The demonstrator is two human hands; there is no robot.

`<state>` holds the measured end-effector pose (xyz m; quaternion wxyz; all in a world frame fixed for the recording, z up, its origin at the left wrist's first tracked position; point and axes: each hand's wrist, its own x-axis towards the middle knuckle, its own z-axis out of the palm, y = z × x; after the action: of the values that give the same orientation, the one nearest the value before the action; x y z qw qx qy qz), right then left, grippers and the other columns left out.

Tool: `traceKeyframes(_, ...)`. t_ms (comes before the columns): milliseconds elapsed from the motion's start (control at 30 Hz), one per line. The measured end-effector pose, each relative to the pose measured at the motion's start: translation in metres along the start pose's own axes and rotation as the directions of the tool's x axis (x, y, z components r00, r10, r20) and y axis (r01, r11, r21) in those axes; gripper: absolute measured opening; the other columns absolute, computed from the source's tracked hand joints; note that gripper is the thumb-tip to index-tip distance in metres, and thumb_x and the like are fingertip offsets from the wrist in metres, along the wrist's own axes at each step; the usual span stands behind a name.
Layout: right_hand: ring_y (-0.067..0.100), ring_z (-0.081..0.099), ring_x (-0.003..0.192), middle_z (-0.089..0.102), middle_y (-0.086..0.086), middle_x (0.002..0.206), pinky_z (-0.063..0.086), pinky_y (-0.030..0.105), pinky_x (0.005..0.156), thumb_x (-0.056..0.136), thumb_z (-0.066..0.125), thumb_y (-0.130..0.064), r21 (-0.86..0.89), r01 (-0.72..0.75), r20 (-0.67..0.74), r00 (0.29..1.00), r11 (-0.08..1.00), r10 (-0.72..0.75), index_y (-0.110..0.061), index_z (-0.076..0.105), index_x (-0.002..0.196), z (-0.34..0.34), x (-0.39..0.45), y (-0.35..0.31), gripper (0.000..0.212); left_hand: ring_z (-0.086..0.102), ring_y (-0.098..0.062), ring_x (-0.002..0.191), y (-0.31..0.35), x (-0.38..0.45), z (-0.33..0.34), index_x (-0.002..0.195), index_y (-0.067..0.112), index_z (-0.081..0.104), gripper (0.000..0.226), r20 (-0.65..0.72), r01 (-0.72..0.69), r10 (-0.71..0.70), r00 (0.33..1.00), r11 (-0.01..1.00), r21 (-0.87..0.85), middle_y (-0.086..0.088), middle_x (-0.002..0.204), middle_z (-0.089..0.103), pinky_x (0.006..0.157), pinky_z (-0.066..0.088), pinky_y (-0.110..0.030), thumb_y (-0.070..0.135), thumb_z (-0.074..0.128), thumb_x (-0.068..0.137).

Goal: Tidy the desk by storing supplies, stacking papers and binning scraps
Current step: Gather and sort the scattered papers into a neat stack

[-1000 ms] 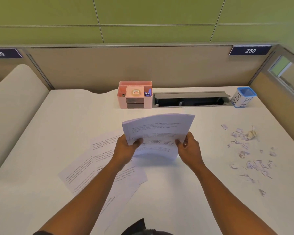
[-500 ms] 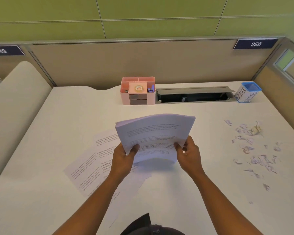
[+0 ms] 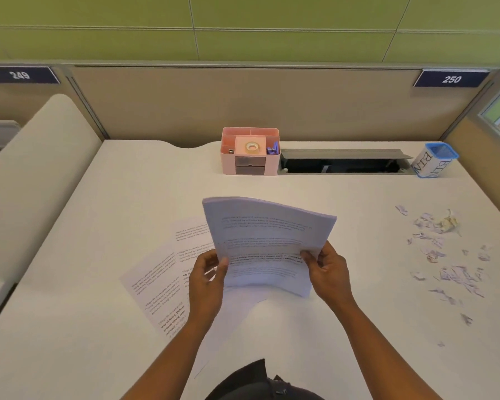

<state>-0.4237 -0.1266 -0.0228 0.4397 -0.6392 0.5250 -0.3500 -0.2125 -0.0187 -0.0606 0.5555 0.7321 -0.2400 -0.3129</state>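
Both hands hold a stack of printed papers upright above the middle of the white desk. My left hand grips its lower left edge and my right hand grips its lower right edge. Loose printed sheets lie flat on the desk under and left of the stack. Torn paper scraps are scattered at the right, with a crumpled ball among them. A small blue-rimmed bin stands at the back right. A pink organiser with a tape roll sits at the back centre.
An open cable trough runs along the back edge between the organiser and the bin. A beige partition closes the back, and a padded divider borders the left side.
The stack has tilted, its left top corner rising and its right side dropping. Both hands have kept their grip on the lower edges.
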Motion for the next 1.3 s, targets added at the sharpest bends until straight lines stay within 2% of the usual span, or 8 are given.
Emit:
traceKeyframes(100, -0.010, 0.062, 0.080, 0.067, -0.025, 0.085, 0.048, 0.005, 0.063, 0.091, 0.061, -0.012, -0.013, -0.008, 0.008, 1.000, 1.000, 0.008, -0.048, 0.057, 0.092, 0.007, 0.003, -0.005, 0.036, 0.055, -0.017, 0.116, -0.017, 0.004, -0.016, 0.123, 0.027, 0.054, 0.037, -0.251, 0.074, -0.043, 0.967, 0.991, 0.113, 0.003, 0.129, 0.057, 0.097, 0.050, -0.040, 0.032, 0.071, 0.091)
traceKeyframes(167, -0.010, 0.062, 0.079, 0.067, -0.027, 0.083, 0.048, 0.005, 0.061, 0.091, 0.061, -0.012, -0.014, -0.010, 0.013, 1.000, 1.000, 0.010, -0.047, 0.057, 0.090, 0.013, 0.006, -0.009, 0.035, 0.045, -0.030, 0.125, -0.032, 0.008, -0.029, 0.132, 0.019, 0.048, 0.055, -0.366, 0.217, -0.110, 0.924, 0.940, 0.263, -0.010, 0.137, 0.048, 0.101, 0.045, -0.050, 0.035, 0.076, 0.087)
traceKeyframes(300, -0.007, 0.063, 0.077, 0.067, -0.024, 0.084, 0.049, 0.006, 0.059, 0.091, 0.061, -0.014, -0.013, -0.042, 0.022, 0.999, 0.999, 0.043, -0.044, 0.057, 0.089, 0.029, 0.011, -0.016, 0.030, 0.033, -0.038, 0.133, -0.052, 0.018, -0.052, 0.140, 0.012, 0.035, 0.090, -0.422, 0.442, -0.248, 0.872, 0.770, 0.460, -0.019, 0.144, 0.035, 0.107, 0.035, -0.054, 0.054, 0.080, 0.074)
traceKeyframes(533, -0.004, 0.062, 0.083, 0.064, -0.019, 0.095, 0.043, 0.008, 0.060, 0.091, 0.062, -0.018, -0.003, -0.128, 0.018, 0.992, 0.992, 0.128, -0.033, 0.054, 0.105, 0.057, 0.019, -0.017, 0.022, 0.033, -0.032, 0.129, -0.059, 0.035, -0.059, 0.139, 0.014, 0.032, 0.106, -0.337, 0.408, -0.240, 0.910, 0.653, 0.638, -0.013, 0.139, 0.033, 0.106, 0.034, -0.046, 0.065, 0.083, 0.062)
traceKeyframes(800, 0.020, 0.065, 0.098, 0.067, -0.002, 0.110, 0.053, 0.035, 0.086, 0.088, 0.062, -0.011, 0.048, -0.273, 0.008, 0.962, 0.961, 0.273, -0.020, 0.058, 0.117, 0.073, 0.035, -0.009, 0.031, 0.029, -0.030, 0.135, -0.063, 0.046, -0.076, 0.145, 0.016, 0.032, 0.103, -0.212, 0.267, -0.165, 0.963, 0.654, 0.707, -0.009, 0.145, 0.029, 0.112, 0.031, -0.043, 0.060, 0.082, 0.067)
traceKeyframes(967, 0.016, 0.065, 0.091, 0.068, -0.001, 0.109, 0.050, 0.025, 0.072, 0.087, 0.061, -0.009, 0.121, -0.349, 0.001, 0.936, 0.929, 0.351, -0.021, 0.058, 0.113, 0.079, 0.031, 0.000, 0.029, 0.015, -0.026, 0.151, -0.069, 0.056, -0.094, 0.153, 0.019, 0.033, 0.094, 0.007, 0.041, -0.068, 0.998, 0.681, 0.731, -0.006, 0.163, 0.021, 0.123, 0.016, -0.040, 0.052, 0.078, 0.078)
traceKeyframes(1134, 0.015, 0.065, 0.090, 0.067, -0.002, 0.107, 0.051, 0.029, 0.077, 0.086, 0.062, -0.008, 0.203, -0.425, -0.031, 0.898, 0.882, 0.439, -0.020, 0.058, 0.114, 0.079, 0.027, 0.010, 0.031, 0.014, -0.019, 0.153, -0.062, 0.074, -0.114, 0.154, 0.018, 0.035, 0.091, 0.218, -0.087, -0.083, 0.972, 0.738, 0.669, 0.001, 0.165, 0.019, 0.124, 0.015, -0.038, 0.036, 0.083, 0.078)
traceKeyframes(1300, 0.023, 0.063, 0.099, 0.066, 0.002, 0.110, 0.052, 0.037, 0.087, 0.086, 0.061, -0.004, 0.319, -0.466, -0.071, 0.857, 0.825, 0.511, -0.019, 0.059, 0.110, 0.075, 0.027, 0.017, 0.029, 0.031, -0.022, 0.143, -0.058, 0.077, -0.110, 0.146, 0.016, 0.044, 0.080, 0.136, -0.061, -0.061, 0.989, 0.667, 0.742, -0.003, 0.154, 0.035, 0.116, 0.030, -0.039, 0.045, 0.078, 0.080)
